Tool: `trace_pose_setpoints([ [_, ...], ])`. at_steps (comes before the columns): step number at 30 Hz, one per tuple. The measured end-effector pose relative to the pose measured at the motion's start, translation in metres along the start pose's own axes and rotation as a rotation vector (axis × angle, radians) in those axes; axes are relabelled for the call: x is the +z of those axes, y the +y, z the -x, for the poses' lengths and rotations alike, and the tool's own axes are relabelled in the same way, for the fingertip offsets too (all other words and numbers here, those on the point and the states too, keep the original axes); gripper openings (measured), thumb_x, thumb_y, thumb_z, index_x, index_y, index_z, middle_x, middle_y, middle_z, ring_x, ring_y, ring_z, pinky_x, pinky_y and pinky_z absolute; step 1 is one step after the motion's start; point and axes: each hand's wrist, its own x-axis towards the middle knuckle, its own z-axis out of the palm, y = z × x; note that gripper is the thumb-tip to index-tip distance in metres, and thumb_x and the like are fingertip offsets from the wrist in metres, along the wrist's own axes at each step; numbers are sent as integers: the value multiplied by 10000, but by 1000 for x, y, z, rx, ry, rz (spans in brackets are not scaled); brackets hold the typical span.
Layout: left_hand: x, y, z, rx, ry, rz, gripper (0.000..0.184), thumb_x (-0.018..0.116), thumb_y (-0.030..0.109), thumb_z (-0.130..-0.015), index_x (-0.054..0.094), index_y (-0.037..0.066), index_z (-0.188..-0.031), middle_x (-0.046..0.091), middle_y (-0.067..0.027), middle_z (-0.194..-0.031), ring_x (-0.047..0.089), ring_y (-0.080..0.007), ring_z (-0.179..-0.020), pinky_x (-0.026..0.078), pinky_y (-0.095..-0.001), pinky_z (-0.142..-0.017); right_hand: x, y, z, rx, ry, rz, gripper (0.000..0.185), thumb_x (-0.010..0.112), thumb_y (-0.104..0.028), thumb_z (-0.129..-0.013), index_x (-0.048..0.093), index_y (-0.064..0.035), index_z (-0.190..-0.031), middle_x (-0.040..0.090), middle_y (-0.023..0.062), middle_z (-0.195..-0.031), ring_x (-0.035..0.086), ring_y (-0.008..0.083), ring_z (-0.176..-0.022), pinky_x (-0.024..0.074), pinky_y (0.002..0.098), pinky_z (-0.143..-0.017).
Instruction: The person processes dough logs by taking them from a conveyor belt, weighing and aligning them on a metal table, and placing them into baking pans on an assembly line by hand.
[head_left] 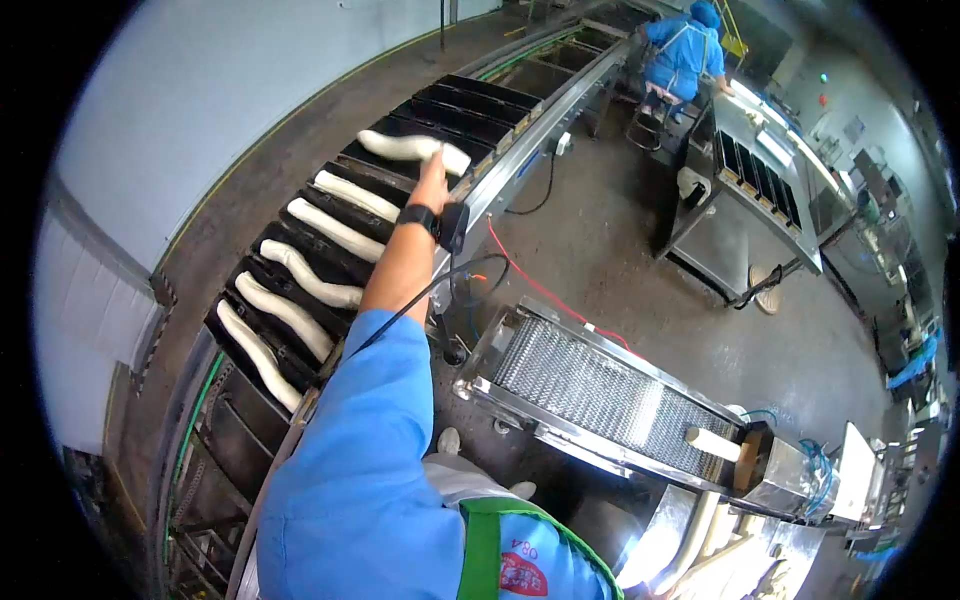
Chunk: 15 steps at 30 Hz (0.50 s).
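Observation:
My left hand (433, 180), with a black watch on its wrist, reaches out to a long white dough strip (395, 146). Its fingers are around the strip near the right end, partly hidden by the dough. The strip lies over a black baking pan (380, 173) on the conveyor. Nearer to me, several more dough strips, such as one dough strip (335, 230), lie lengthwise in black pans. My right hand is out of view.
Farther pans (475, 105) continue up the conveyor, whose metal rail (520, 160) runs beside my arm. A mesh belt (600, 385) carries a dough piece (713, 443) at right. A co-worker (685, 55) in blue sits by a metal table (715, 225) with black pans.

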Motion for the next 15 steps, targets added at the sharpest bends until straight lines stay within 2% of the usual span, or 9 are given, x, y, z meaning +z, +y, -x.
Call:
trace_pose_setpoints([
  [1,-4,-13,12,-7,-4,-2,372,533,245,-736,428,19,-1011,506,-75,-905,526,-193,-775,425,-316,-676,-2,-1,0,-8,-9,-29,475,604,-307,-657,489,-112,-1075,393,113,-1078,417,252,-963,379,335,-769],
  [4,-8,-55,57,-115,29,-283,221,510,221,-726,541,64,-878,525,-46,-845,497,-167,-805,384,-297,-707,-12,-5,-5,-47,-51,-169,452,591,-296,-676,489,-101,-1070,408,106,-1058,431,236,-942,384,319,-756],
  [6,-18,-89,63,30,-8,-671,170,506,170,-709,562,57,-824,526,-46,-759,499,-161,-752,386,-297,-667,-24,-18,-10,-72,-85,-313,436,582,-289,-688,490,-93,-1067,418,101,-1044,441,226,-928,387,308,-747],
  [7,-10,-98,82,128,47,-498,156,517,151,-697,560,24,-778,522,-53,-693,509,-168,-694,394,-300,-642,-31,-30,-9,-73,-104,-381,429,578,-285,-694,490,-90,-1065,424,98,-1037,445,220,-921,389,303,-742],
  [8,-12,-90,93,132,-129,-567,185,525,155,-696,559,22,-820,542,-67,-776,511,-167,-753,395,-292,-679,-41,-43,-10,-84,-119,-449,421,574,-281,-700,490,-86,-1064,429,96,-1030,450,215,-914,390,298,-738],
  [10,-23,-96,82,126,-176,-694,217,537,170,-693,557,33,-860,549,-78,-874,500,-195,-857,379,-295,-761,-69,-81,-9,-112,-156,-585,406,565,-274,-712,490,-79,-1061,439,91,-1016,459,205,-900,394,287,-729],
  [12,-34,-89,68,471,-128,-1061,238,552,181,-682,556,74,-896,525,-79,-977,454,-238,-961,354,-319,-824,-100,-126,-8,-157,-183,-703,392,556,-267,-724,490,-71,-1058,449,86,-1002,468,194,-886,397,276,-720],
  [14,-39,-71,53,455,-60,-1301,300,550,211,-686,521,160,-980,428,-70,-1116,370,-301,-1045,314,-440,-840,-130,-178,-3,-228,-205,-802,377,547,-259,-736,491,-64,-1055,459,81,-988,477,183,-872,400,265,-711],
  [15,-41,-61,49,493,-7,-1335,307,549,214,-688,515,157,-988,424,-68,-1118,361,-299,-1051,299,-452,-841,-145,-205,0,-270,-217,-845,370,543,-256,-743,491,-60,-1053,464,78,-981,482,178,-865,402,260,-707],
])
